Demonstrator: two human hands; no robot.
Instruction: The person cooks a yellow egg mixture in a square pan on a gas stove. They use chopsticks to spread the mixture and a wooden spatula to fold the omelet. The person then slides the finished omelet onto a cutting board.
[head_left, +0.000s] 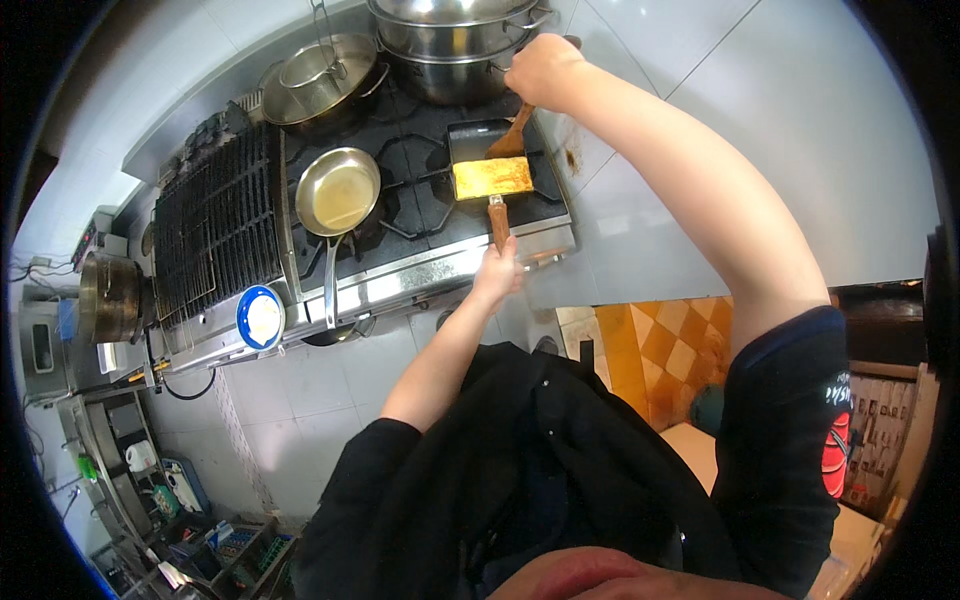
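Note:
A rectangular omelette pan (466, 140) sits over the front right burner of the gas stove. My left hand (498, 276) grips its wooden handle (499, 225). Folded into a yellow, partly browned block, the rolled omelette (491, 178) lies in the near half of the pan. My right hand (546, 73) is raised above the pan's far right side, closed around a wooden spatula (510, 141). The spatula's broad blade points down into the far half of the pan, just beyond the omelette; whether they touch cannot be told.
Left of the pan stands a steel frying pan (340, 193) with pale yellow liquid, its handle over the stove's front edge. Large steel pots (457, 45) and a wide pan with a strainer (309, 67) stand behind. Leftward are a black grill grate (225, 217) and a blue-rimmed bowl (260, 316).

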